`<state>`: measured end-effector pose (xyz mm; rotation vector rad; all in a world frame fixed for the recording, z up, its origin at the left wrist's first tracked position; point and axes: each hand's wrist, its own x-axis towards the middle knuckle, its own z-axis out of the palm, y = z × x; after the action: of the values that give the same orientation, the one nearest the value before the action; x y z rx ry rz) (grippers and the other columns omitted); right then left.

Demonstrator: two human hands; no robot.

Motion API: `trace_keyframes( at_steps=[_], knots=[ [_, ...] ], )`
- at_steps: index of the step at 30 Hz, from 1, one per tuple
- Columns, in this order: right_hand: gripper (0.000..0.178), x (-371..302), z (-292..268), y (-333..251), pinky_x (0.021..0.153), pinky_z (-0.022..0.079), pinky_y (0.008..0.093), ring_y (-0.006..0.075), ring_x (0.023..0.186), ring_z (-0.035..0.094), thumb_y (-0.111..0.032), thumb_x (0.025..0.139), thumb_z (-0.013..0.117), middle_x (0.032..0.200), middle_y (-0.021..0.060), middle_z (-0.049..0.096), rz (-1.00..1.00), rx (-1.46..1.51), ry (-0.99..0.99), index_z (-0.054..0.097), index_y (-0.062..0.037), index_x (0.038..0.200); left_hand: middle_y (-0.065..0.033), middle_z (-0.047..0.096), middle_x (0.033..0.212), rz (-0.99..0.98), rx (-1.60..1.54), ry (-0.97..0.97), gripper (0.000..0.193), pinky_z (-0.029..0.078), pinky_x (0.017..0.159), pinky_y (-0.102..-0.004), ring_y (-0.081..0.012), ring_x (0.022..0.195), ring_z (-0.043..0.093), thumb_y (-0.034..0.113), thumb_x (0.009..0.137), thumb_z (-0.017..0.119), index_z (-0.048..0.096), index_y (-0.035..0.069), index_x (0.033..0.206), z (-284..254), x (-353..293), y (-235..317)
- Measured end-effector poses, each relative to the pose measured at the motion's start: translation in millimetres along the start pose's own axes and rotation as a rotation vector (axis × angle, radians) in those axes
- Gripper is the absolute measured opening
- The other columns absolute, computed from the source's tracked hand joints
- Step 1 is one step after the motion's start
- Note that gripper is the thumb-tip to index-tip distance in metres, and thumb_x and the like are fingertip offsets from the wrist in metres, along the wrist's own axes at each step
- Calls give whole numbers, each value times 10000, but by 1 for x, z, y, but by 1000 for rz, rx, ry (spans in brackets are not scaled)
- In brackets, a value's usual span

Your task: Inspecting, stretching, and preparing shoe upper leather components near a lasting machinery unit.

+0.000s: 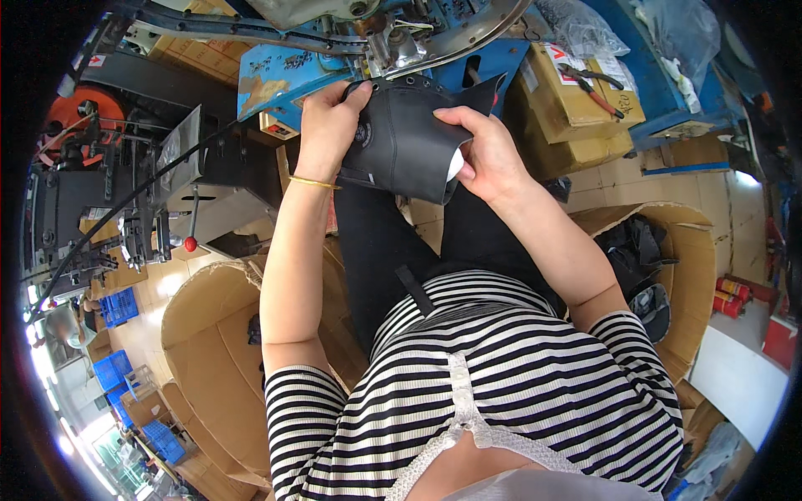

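A black leather boot upper (399, 138) is stretched between my two hands, with a row of metal eyelets along its far edge. My left hand (332, 121) pinches its left side near the eyelet edge, thumb on top. On the right, my right hand (491, 154) grips the piece with the thumb above and the other fingers partly hidden behind it. A bit of white lining shows next to those fingers. The far edge lies right by the metal head of a blue machine (399, 40); whether they touch, I cannot tell.
Pliers (591, 83) lie on a cardboard box (576, 100) to the right of the machine. Open cartons stand on both sides of my legs; the right carton (697, 275) holds black pieces. At left is another machine with a red-knobbed lever (191, 242). Blue crates (117, 307) sit farther left.
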<state>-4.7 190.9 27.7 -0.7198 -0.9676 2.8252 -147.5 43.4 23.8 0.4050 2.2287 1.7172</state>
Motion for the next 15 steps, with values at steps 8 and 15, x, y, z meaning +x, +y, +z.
trace_keyframes(
  at_steps=[8, 15],
  knots=[
    [159, 3, -12, -3, 357, 295, 223, 102, 393, 431, -147, 869, 590, 702, 63, 614, 35, -43, -104, 629, 7, 876, 8, 581, 648, 23, -22, 43, 268, 386, 565, -251, -59, 612, 473, 213, 872, 654, 646, -42, 793, 1, -5, 0],
    [249, -39, -33, 24, 450, 401, 189, 55, 619, 561, -172, 878, 639, 856, 9, 625, -31, -375, -175, 597, -41, 1085, 18, 603, 923, 48, -284, -313, 245, 429, 793, -207, -57, 864, 543, 141, 865, 688, 584, 28, 1056, -21, -69, -2]
  ],
)
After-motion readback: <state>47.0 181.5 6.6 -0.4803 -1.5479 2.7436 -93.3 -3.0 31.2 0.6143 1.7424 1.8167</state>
